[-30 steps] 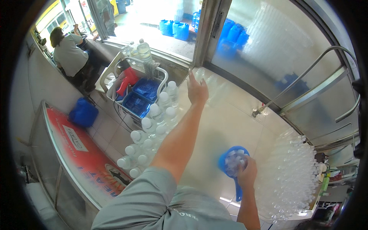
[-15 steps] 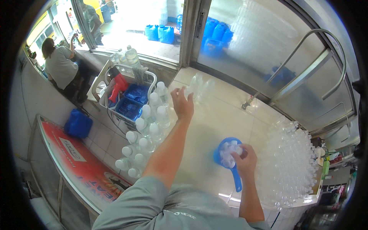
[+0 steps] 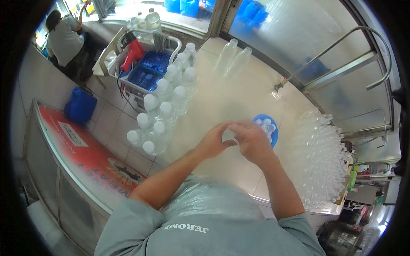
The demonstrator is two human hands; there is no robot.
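Above the worktop (image 3: 213, 100), the left hand (image 3: 215, 141) and right hand (image 3: 255, 143) meet, fingers curled, tips close together; whether they pinch anything cannot be told. Just beyond the right-hand grip sits a blue plastic bowl (image 3: 275, 135) of white caps (image 3: 267, 125), probably to keep them gathered within reach. Left of the grip, white-capped clear bottles (image 3: 165, 110) stand ranked closely, perhaps to save room.

Lettering marks a red panel (image 3: 95, 158) beyond the left edge of the desk (image 3: 209, 102): dark characters fill a pale label (image 3: 73, 134), a small line of text (image 3: 68, 143) runs beside it, and larger, hazy capitals (image 3: 114, 181) stand near a round emblem (image 3: 127, 169). White capitals (image 3: 186, 228) span the grey-green shirt (image 3: 205, 243) at the desk's near edge.
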